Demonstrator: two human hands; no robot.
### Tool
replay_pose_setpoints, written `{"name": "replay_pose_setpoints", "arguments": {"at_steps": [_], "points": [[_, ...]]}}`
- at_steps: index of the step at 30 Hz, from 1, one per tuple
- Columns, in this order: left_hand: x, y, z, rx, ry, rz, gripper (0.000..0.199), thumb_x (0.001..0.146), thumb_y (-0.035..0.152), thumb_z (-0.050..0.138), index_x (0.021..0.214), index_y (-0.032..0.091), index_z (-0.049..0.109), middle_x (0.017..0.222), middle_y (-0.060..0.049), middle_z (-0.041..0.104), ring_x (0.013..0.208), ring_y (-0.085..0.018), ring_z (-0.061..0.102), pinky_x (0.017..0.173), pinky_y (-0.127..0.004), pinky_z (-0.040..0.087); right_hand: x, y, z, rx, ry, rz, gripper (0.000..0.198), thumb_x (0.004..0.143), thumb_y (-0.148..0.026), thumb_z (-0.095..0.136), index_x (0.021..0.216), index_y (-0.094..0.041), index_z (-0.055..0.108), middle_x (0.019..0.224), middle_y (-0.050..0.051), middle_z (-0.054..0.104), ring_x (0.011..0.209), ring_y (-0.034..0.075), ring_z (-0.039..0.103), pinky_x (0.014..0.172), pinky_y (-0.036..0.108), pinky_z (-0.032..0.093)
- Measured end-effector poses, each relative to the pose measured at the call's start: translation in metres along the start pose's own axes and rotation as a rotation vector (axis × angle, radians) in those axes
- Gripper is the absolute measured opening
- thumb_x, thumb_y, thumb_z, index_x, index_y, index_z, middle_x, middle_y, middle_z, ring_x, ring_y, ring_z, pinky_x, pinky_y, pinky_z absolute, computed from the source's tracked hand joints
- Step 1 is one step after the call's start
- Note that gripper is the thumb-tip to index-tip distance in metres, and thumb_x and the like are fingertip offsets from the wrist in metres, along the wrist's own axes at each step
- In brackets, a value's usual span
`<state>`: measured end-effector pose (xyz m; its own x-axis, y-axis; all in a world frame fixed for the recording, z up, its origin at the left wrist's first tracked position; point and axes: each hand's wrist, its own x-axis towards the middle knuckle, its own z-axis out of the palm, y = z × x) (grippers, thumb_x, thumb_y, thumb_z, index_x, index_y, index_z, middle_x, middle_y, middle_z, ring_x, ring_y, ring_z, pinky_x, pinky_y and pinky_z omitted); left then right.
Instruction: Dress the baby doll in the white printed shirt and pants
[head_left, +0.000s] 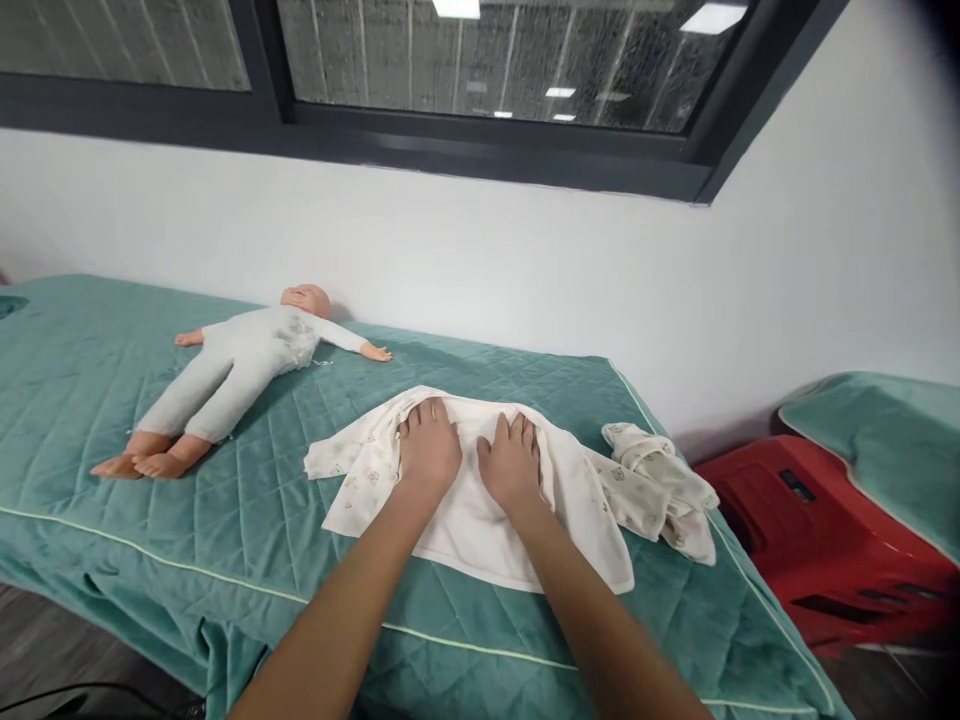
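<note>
Printed garment: the white garment with small motifs lies spread on the near edge of the bed, directly ahead of the person; its plain side faces up in the middle, and print shows toward 9 o'clock.
Left hand: palm down on the garment's 11 o'clock part, fingers bent at a fold; whether the tips grip the cloth cannot be told.
Right hand: palm down on the 1 o'clock part, thumb apart from the fingers, tips at another fold; a grip cannot be confirmed here either.
Sleeve: one printed sleeve points to 9 o'clock, fairly flat.
Done so far: the garment appears largely opened out, its lower edge lying toward 6 o'clock.
Left undone: folds remain beneath both hands, so the flattening looks partial.
Crumpled cloth: a printed bundle sits at 3 o'clock, not smoothed; whether it joins the garment is unclear.
Doll: the baby doll lies on its back at 10 o'clock, well apart from the garment, in a pale body covering.
Bed: the green quilted bed carries all of these.
Beyond: a red plastic object stands at 3 o'clock past the bed; a dark-framed window is at 12 o'clock.
</note>
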<state>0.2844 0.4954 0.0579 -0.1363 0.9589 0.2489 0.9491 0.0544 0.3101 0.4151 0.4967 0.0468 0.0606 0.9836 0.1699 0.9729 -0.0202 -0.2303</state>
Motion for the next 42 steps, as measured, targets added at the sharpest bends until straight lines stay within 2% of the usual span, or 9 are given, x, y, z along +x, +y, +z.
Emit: {"name": "replay_pose_setpoints", "arguments": {"at_steps": [3, 5, 15, 18, 23, 29, 35, 38, 42], "points": [[0.002, -0.003, 0.002, -0.012, 0.058, 0.007, 0.054, 0.098, 0.033, 0.032, 0.147, 0.011, 0.034, 0.148, -0.018, 0.044, 0.134, -0.033, 0.041, 0.109, -0.049, 0.036, 0.000, 0.000, 0.002, 0.082, 0.113, -0.068, 0.067, 0.095, -0.036, 0.040, 0.153, -0.010, 0.021, 0.161, 0.021, 0.010, 0.147, 0.037, 0.013, 0.115, 0.049, 0.023], [0.006, -0.009, 0.004, -0.003, 0.064, 0.022, 0.056, 0.098, 0.035, 0.030, 0.149, 0.012, 0.032, 0.149, -0.017, 0.043, 0.134, -0.033, 0.040, 0.109, -0.050, 0.034, 0.004, 0.002, 0.001, 0.120, 0.136, -0.100, 0.067, 0.096, -0.038, 0.038, 0.154, -0.013, 0.017, 0.162, 0.019, 0.007, 0.147, 0.036, 0.015, 0.116, 0.047, 0.022], [0.062, -0.024, 0.017, 0.070, 0.007, 0.078, 0.057, 0.097, 0.035, 0.033, 0.151, 0.016, 0.031, 0.147, -0.017, 0.044, 0.133, -0.034, 0.041, 0.111, -0.053, 0.031, 0.065, 0.003, 0.010, 0.103, 0.059, -0.040, 0.068, 0.096, -0.042, 0.035, 0.156, -0.018, 0.011, 0.163, 0.015, 0.008, 0.146, 0.033, 0.023, 0.116, 0.045, 0.025], [0.087, -0.022, 0.028, 0.057, -0.008, 0.059, 0.058, 0.097, 0.036, 0.032, 0.152, 0.016, 0.030, 0.149, -0.017, 0.042, 0.135, -0.036, 0.038, 0.110, -0.055, 0.032, 0.091, -0.001, 0.018, 0.097, 0.053, -0.041, 0.068, 0.095, -0.041, 0.036, 0.155, -0.016, 0.015, 0.163, 0.015, 0.009, 0.145, 0.034, 0.024, 0.116, 0.044, 0.024], [0.116, -0.022, 0.046, 0.042, 0.051, 0.055, 0.060, 0.096, 0.034, 0.033, 0.153, 0.015, 0.028, 0.152, -0.016, 0.038, 0.135, -0.035, 0.038, 0.113, -0.053, 0.029, 0.121, -0.002, 0.031, 0.110, 0.084, -0.038, 0.062, 0.090, -0.033, 0.043, 0.145, -0.007, 0.031, 0.161, 0.017, 0.014, 0.146, 0.032, 0.021, 0.119, 0.042, 0.021], [0.125, -0.025, 0.054, 0.067, -0.006, 0.058, 0.061, 0.096, 0.036, 0.031, 0.150, 0.007, 0.031, 0.152, -0.018, 0.039, 0.139, -0.034, 0.035, 0.116, -0.050, 0.026, 0.128, 0.003, 0.039, 0.115, 0.095, -0.087, 0.064, 0.093, -0.040, 0.041, 0.147, -0.008, 0.028, 0.161, 0.017, 0.013, 0.147, 0.032, 0.018, 0.119, 0.042, 0.019], [0.138, -0.026, 0.052, 0.075, -0.154, 0.018, 0.052, 0.098, 0.030, 0.026, 0.140, 0.006, 0.043, 0.140, -0.022, 0.052, 0.132, -0.032, 0.045, 0.109, -0.048, 0.034, 0.130, 0.003, 0.039, 0.087, -0.078, -0.019, 0.072, 0.095, -0.051, 0.035, 0.154, -0.011, 0.020, 0.163, 0.016, 0.010, 0.147, 0.035, 0.020, 0.119, 0.044, 0.019], [0.143, -0.027, 0.048, 0.087, -0.140, -0.022, 0.048, 0.097, 0.027, 0.026, 0.134, 0.006, 0.049, 0.134, -0.025, 0.056, 0.128, -0.035, 0.050, 0.105, -0.050, 0.037, 0.131, 0.003, 0.039, 0.086, -0.121, -0.012, 0.072, 0.096, -0.053, 0.030, 0.154, -0.011, 0.019, 0.162, 0.017, 0.011, 0.148, 0.033, 0.019, 0.118, 0.044, 0.019], [0.144, -0.030, 0.046, 0.099, -0.087, -0.039, 0.051, 0.097, 0.031, 0.027, 0.139, 0.009, 0.045, 0.140, -0.023, 0.052, 0.129, -0.037, 0.047, 0.103, -0.052, 0.038, 0.131, 0.004, 0.038, 0.089, -0.137, -0.022, 0.073, 0.096, -0.054, 0.030, 0.155, -0.011, 0.019, 0.162, 0.017, 0.013, 0.148, 0.032, 0.019, 0.118, 0.042, 0.019]]}}
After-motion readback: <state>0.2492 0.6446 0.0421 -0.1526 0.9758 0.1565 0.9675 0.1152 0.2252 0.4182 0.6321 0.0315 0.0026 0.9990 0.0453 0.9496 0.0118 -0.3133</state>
